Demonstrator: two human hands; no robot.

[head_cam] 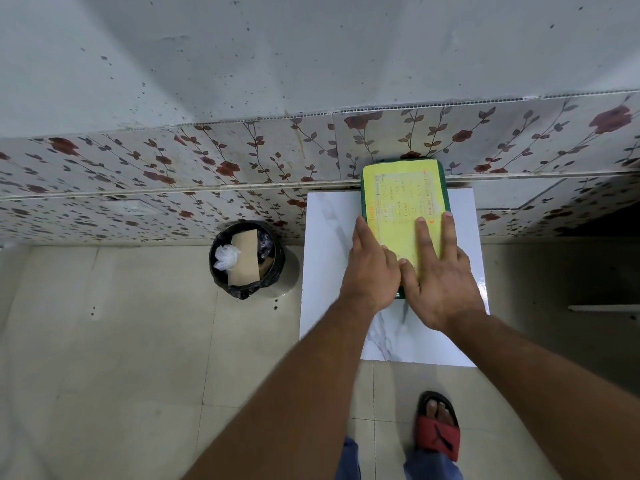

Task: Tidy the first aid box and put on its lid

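The green first aid box (446,188) sits on a small white marble-pattern table (329,258), pushed against the flowered wall. Its lid is on, and a yellow printed label (403,195) covers the top. My left hand (372,268) lies flat over the lid's near left edge, fingers stretched along the box's left side. My right hand (440,271) presses flat on the near part of the lid, fingers spread over the label. The two thumbs touch each other. The box's contents are hidden under the lid.
A round bin (247,259) lined with a black bag stands on the tiled floor left of the table, holding cardboard and crumpled plastic. My foot in a red and black sandal (438,427) is on the floor below the table. A dark gap opens at the right.
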